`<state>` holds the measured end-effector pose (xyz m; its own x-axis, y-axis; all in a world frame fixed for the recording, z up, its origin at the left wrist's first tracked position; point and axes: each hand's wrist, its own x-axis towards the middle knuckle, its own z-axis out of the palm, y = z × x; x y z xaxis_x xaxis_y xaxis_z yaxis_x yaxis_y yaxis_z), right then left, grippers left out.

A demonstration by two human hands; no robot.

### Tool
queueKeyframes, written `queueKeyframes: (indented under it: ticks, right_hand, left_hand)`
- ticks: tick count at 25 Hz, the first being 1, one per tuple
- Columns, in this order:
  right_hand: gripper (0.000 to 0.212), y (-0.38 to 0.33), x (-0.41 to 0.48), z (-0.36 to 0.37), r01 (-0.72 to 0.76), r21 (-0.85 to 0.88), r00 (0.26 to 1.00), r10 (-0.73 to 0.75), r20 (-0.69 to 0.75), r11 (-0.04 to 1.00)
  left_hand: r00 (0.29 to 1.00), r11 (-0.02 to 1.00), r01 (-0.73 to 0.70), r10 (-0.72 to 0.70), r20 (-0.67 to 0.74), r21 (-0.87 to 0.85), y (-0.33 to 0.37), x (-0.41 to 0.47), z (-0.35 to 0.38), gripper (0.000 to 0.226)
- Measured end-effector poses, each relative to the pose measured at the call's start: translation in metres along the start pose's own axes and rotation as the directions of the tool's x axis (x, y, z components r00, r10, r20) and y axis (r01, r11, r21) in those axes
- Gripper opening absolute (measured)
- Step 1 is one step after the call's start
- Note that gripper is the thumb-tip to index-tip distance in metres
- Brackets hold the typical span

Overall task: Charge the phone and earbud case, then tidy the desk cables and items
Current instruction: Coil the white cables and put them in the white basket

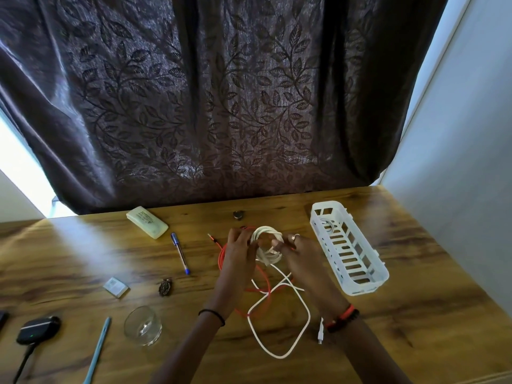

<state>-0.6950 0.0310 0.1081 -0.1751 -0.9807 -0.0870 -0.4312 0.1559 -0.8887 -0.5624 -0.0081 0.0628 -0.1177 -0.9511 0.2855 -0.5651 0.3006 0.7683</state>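
A white cable (pixel 266 245) is wound into a coil above the middle of the wooden desk (pixel 415 314). My left hand (pixel 240 250) grips the coil's left side and my right hand (pixel 293 252) pinches its right side. The cable's loose tail (pixel 279 328) loops toward me and ends in a white plug (pixel 320 331). An orange cable (pixel 266 284) lies under the hands. At the far left a black earbud case (pixel 38 328) shows a green light, with a dark cable leading from it.
A white slotted basket (pixel 360 273) with a white cable inside stands to the right. Also on the desk: a pale rectangular box (pixel 146 222), a blue pen (pixel 180 253), a glass (pixel 142 325), a teal pen (pixel 97 353), a small silver item (pixel 116 286), a dark trinket (pixel 165 286). A curtain hangs behind.
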Motion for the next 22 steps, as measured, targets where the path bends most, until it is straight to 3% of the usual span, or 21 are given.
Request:
queueKeyframes:
  ticks: [3,6,7,10,13,16,19,22]
  right_hand:
    - [0.016,-0.004,0.002,-0.002,-0.137,0.259,0.971,0.078,0.226,0.956]
    - [0.020,-0.008,0.009,-0.008,-0.348,0.545,0.907,0.126,0.402,0.763]
    - [0.020,-0.011,0.010,-0.008,-0.356,0.525,0.901,0.136,0.412,0.773]
    - [0.011,-0.015,0.010,-0.006,-0.234,0.148,0.951,0.194,0.241,0.961]
    - [0.006,-0.007,0.017,-0.003,-0.167,0.013,0.984,0.166,0.070,0.986]
    - [0.019,0.008,0.028,-0.001,-0.045,-0.058,0.992,0.038,-0.117,0.997]
    - [0.023,0.015,0.035,-0.002,-0.039,-0.181,0.989,0.011,-0.149,0.983]
    - [0.024,0.020,0.042,-0.009,0.022,-0.240,0.996,-0.042,-0.080,0.970]
  left_hand:
    - [1.000,0.999,-0.012,0.012,-0.014,-0.032,-0.007,-0.002,0.001,0.019]
    - [1.000,0.996,-0.011,0.013,0.024,-0.090,-0.006,-0.002,0.004,0.017]
    - [1.000,0.994,-0.016,0.018,0.019,-0.104,-0.006,0.000,0.006,0.013]
    - [0.999,0.994,-0.044,0.042,-0.022,-0.097,-0.006,0.010,0.004,0.020]
    - [0.999,0.996,0.002,0.001,0.032,-0.084,-0.002,0.018,-0.002,0.020]
    - [1.000,0.998,0.013,-0.012,0.026,-0.053,-0.001,0.019,-0.004,0.020]
    - [0.999,0.999,0.036,-0.036,0.005,-0.034,-0.007,0.021,-0.003,0.020]
    - [1.000,0.999,0.019,-0.019,0.007,-0.028,-0.008,0.021,-0.003,0.020]
